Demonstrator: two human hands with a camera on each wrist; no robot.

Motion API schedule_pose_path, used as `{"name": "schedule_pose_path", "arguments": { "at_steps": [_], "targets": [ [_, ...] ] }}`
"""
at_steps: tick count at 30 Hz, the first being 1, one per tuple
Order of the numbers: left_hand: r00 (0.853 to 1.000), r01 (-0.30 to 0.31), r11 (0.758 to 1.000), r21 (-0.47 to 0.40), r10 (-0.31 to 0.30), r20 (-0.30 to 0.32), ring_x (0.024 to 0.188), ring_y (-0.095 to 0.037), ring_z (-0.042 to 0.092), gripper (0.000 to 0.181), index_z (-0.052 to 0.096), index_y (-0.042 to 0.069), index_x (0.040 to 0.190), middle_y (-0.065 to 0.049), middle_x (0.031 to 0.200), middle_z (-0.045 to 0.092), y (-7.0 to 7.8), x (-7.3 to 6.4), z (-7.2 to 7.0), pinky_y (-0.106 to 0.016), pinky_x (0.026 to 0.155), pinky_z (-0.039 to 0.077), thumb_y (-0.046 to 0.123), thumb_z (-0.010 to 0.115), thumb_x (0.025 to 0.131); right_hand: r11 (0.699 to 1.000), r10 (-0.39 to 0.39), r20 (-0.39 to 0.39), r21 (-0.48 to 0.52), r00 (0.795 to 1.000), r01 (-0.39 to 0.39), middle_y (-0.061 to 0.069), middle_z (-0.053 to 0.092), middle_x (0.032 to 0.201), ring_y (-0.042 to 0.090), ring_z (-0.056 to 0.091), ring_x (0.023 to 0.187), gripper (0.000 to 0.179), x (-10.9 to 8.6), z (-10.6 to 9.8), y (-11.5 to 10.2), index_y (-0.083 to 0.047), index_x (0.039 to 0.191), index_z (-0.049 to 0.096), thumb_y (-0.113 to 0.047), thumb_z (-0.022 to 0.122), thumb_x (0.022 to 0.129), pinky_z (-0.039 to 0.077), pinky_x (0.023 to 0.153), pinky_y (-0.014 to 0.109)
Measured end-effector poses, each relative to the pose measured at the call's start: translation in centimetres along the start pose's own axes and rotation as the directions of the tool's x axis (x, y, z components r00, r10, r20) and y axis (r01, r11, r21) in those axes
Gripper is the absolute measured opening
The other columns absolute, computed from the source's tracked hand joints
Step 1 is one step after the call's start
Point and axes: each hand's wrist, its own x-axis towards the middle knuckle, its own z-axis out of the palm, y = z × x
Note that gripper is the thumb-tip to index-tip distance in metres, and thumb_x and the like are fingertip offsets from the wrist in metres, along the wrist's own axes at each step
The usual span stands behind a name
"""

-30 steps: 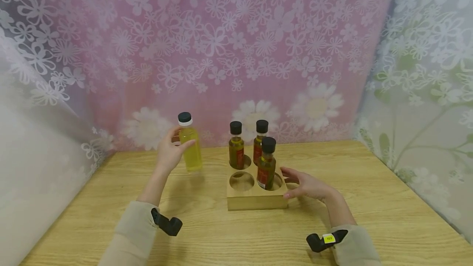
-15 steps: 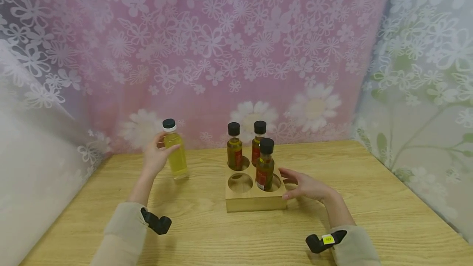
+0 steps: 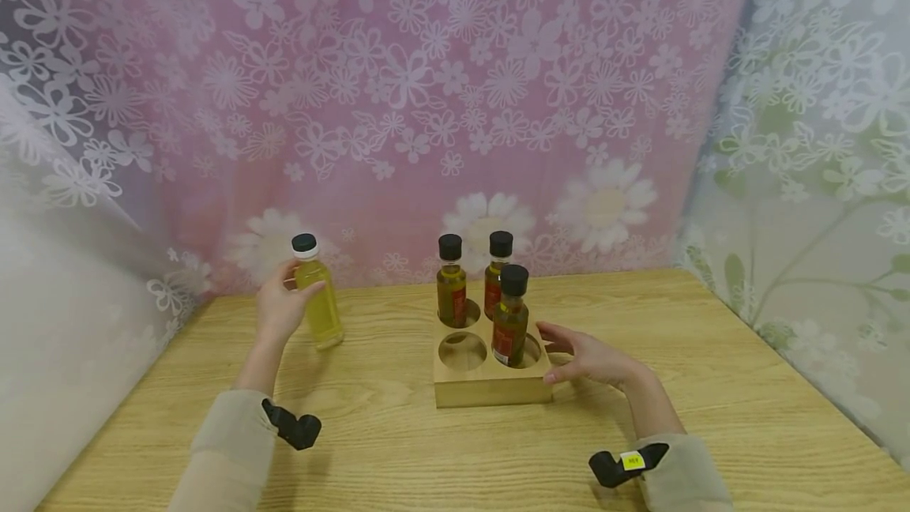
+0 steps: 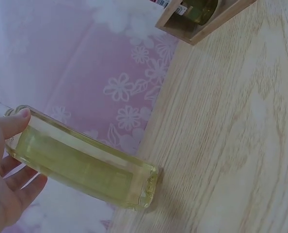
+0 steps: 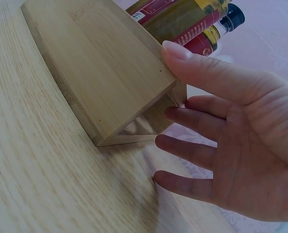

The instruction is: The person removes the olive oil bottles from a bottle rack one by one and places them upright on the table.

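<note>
At the left, my left hand (image 3: 280, 308) grips a clear bottle of yellow oil (image 3: 323, 313) between thumb and fingers. It has a black cap with a white collar and leans slightly, its base close over the table. In the left wrist view, the thumb lies across the shoulder of the yellow oil bottle (image 4: 81, 160). My right hand (image 3: 600, 358) rests at the right side of a wooden bottle rack (image 3: 490, 391), fingers spread and loosely straight. In the right wrist view, the thumb tip touches the edge of the rack (image 5: 100, 68), with the other fingers by its hollow end.
Three dark oil bottles with black caps and red labels stand in the rack: a back left bottle (image 3: 452, 291), a back right bottle (image 3: 494, 291) and a front right bottle (image 3: 509, 330). The front left hole (image 3: 463, 352) shows bare. A floral curtain (image 3: 398, 101) hangs behind the wooden table (image 3: 384, 449).
My left hand has carried the yellow oil bottle leftward, away from the rack, and lowered it towards the table. The right hand and the rack have stayed in place.
</note>
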Motion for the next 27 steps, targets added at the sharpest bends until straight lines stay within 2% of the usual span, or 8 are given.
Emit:
{"name": "schedule_pose_path", "arguments": {
  "at_steps": [8, 16, 22, 25, 27],
  "targets": [
    [0.999, 0.028, 0.999, 0.016, -0.027, -0.032, 0.118, -0.040, 0.045, 0.060, 0.041, 0.003, 0.137, -0.025, 0.130, 0.046, -0.18, -0.02, -0.05, -0.052, 0.095, 0.038, 0.020, 0.068, 0.086, 1.000, -0.011, 0.000, -0.014, 1.000, 0.011, 0.028, 0.021, 0.146, 0.046, 0.026, 0.130, 0.093, -0.08, -0.09, -0.03, 0.004, 0.146, 0.015, -0.019, 0.075, 0.079, 0.024, 0.101, 0.061],
    [0.999, 0.029, 1.000, 0.011, -0.029, -0.020, 0.117, -0.041, 0.046, 0.061, 0.039, 0.002, 0.138, -0.025, 0.130, 0.046, -0.52, 0.46, -0.30, -0.051, 0.094, 0.040, 0.021, 0.066, 0.086, 1.000, -0.027, 0.014, -0.005, 1.000, 0.027, 0.028, 0.020, 0.147, 0.046, 0.026, 0.130, 0.093, 0.01, -0.26, 0.07, 0.004, 0.146, 0.013, -0.019, 0.074, 0.079, 0.025, 0.101, 0.061],
    [0.999, 0.046, 0.999, 0.009, -0.045, -0.005, 0.120, -0.041, 0.044, 0.064, 0.035, 0.002, 0.141, -0.027, 0.133, 0.043, -0.39, 0.26, -0.44, -0.052, 0.097, 0.037, 0.023, 0.065, 0.088, 1.000, -0.022, 0.019, 0.005, 1.000, 0.022, 0.028, 0.019, 0.147, 0.046, 0.025, 0.131, 0.093, 0.02, -0.14, 0.29, 0.003, 0.146, 0.013, -0.020, 0.074, 0.079, 0.024, 0.101, 0.061],
    [0.998, 0.050, 0.999, -0.021, -0.051, -0.029, 0.121, -0.039, 0.042, 0.066, 0.033, 0.001, 0.141, -0.026, 0.133, 0.042, -0.42, 0.07, -0.35, -0.050, 0.099, 0.035, 0.023, 0.065, 0.088, 1.000, -0.019, 0.016, 0.008, 1.000, 0.019, 0.028, 0.019, 0.147, 0.046, 0.025, 0.131, 0.094, 0.00, -0.10, 0.36, 0.003, 0.147, 0.013, -0.020, 0.074, 0.079, 0.024, 0.101, 0.061],
    [0.997, 0.043, 0.997, -0.067, -0.047, -0.067, 0.121, -0.038, 0.042, 0.064, 0.035, -0.001, 0.139, -0.025, 0.132, 0.044, -0.55, -0.10, -0.21, -0.048, 0.100, 0.035, 0.021, 0.066, 0.087, 1.000, -0.017, 0.015, 0.010, 1.000, 0.017, 0.028, 0.019, 0.147, 0.046, 0.025, 0.131, 0.094, -0.03, -0.07, 0.40, 0.002, 0.147, 0.013, -0.020, 0.074, 0.079, 0.024, 0.101, 0.061]
  ]
}}
